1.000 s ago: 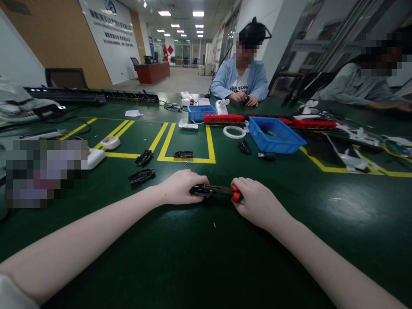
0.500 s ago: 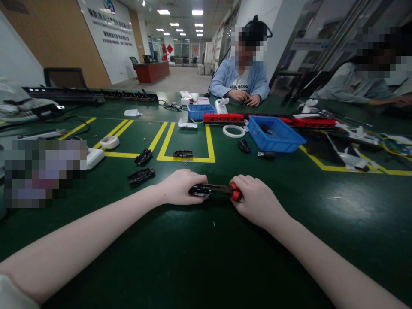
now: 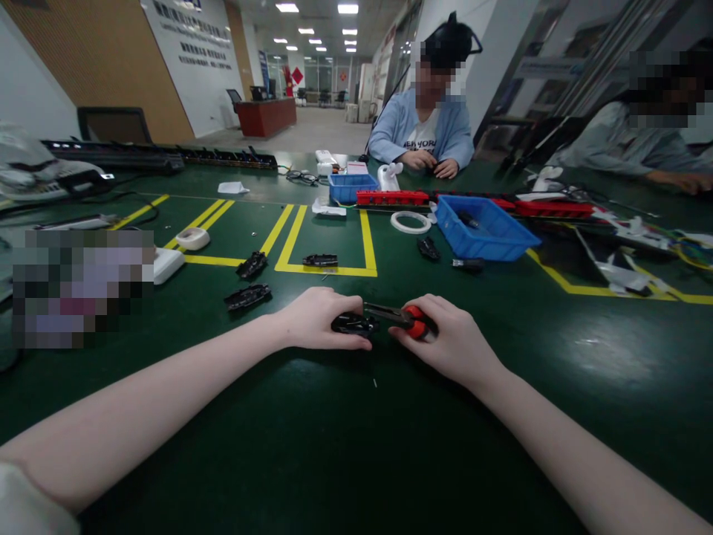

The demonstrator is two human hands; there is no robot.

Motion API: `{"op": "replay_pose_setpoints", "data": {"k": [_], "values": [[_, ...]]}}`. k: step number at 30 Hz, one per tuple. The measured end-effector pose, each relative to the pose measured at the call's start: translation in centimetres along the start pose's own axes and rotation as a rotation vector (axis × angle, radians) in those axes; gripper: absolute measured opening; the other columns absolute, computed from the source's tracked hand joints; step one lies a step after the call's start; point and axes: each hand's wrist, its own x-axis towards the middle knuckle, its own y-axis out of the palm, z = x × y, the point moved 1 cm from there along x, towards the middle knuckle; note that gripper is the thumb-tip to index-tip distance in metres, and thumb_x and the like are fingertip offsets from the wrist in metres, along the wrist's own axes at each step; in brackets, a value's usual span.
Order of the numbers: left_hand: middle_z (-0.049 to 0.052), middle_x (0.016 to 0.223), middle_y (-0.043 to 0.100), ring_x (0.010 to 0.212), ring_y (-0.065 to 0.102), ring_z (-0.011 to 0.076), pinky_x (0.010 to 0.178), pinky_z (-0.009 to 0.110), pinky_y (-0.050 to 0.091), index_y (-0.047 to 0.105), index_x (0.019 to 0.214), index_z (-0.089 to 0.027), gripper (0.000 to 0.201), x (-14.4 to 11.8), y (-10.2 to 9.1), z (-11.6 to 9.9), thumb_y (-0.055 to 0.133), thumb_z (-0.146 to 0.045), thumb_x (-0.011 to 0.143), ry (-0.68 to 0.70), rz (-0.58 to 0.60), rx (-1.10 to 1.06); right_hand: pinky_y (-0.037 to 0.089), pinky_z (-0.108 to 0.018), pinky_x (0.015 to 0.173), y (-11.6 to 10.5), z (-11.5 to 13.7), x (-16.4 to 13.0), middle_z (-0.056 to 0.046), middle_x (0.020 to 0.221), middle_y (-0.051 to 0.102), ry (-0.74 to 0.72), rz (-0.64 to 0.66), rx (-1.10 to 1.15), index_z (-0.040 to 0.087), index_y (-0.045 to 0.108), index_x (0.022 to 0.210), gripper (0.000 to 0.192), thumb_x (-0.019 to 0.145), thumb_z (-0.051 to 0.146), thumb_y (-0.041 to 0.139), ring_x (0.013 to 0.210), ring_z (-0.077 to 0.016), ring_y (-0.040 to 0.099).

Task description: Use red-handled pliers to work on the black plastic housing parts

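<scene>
My left hand (image 3: 317, 318) is closed round a black plastic part (image 3: 356, 325), whose right end sticks out past the fingers. In my right hand (image 3: 454, 331) is a pair of pliers (image 3: 395, 316) with red handles. Their dark jaws point left, just above the black part; whether they touch it I cannot tell. Beyond my left wrist lie two more black parts, one nearer (image 3: 248, 296) and one farther (image 3: 252, 265). Another black part (image 3: 320, 260) rests inside the yellow-taped outline.
A blue bin (image 3: 490, 234) with dark pieces stands back right, beside black pieces (image 3: 428, 248) and a white ring (image 3: 411, 222). A smaller blue bin (image 3: 350, 189) is behind. Tape roll (image 3: 192, 238) and white box (image 3: 165, 265) lie left. A co-worker (image 3: 426, 134) sits opposite.
The pliers' jaws have come away from the black part and tilted up, and the right hand has turned with its grip loosened. The left hand still holds the part. The view has shifted slightly.
</scene>
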Motion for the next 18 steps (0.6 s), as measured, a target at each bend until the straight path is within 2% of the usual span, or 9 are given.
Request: {"op": "replay_pose_setpoints", "data": {"k": [5, 12, 18], "values": [[0.000, 0.067, 0.057, 0.056, 0.050, 0.0136, 0.053, 0.022, 0.027, 0.059, 0.084, -0.017, 0.043, -0.05, -0.09, 0.02, 0.056, -0.060, 0.088, 0.011, -0.009, -0.008, 0.049, -0.034, 0.070, -0.33, -0.62, 0.03, -0.007, 0.095, 0.061, -0.090, 0.014, 0.022, 0.018, 0.062, 0.093, 0.027, 0.080, 0.040, 0.069, 0.081, -0.0206, 0.060], [-0.002, 0.060, 0.052, 0.054, 0.048, 0.0131, 0.053, 0.023, 0.025, 0.060, 0.083, -0.017, 0.046, -0.28, -0.09, 0.16, 0.053, -0.061, 0.089, 0.046, -0.049, 0.003, 0.048, -0.033, 0.067, -0.33, -0.81, 0.02, -0.007, 0.090, 0.063, -0.188, 0.000, -0.066, 0.017, 0.061, 0.093, 0.033, 0.080, 0.045, 0.070, 0.078, -0.0204, 0.059], [-0.001, 0.065, 0.059, 0.056, 0.052, 0.0126, 0.054, 0.022, 0.030, 0.066, 0.091, -0.017, 0.042, -0.38, -0.06, -0.06, 0.058, -0.058, 0.087, 0.075, -0.075, 0.000, 0.046, -0.033, 0.066, -0.26, -0.58, 0.15, -0.008, 0.085, 0.064, -0.235, 0.000, -0.198, 0.018, 0.058, 0.086, 0.021, 0.081, 0.036, 0.066, 0.079, -0.0224, 0.057]]}}
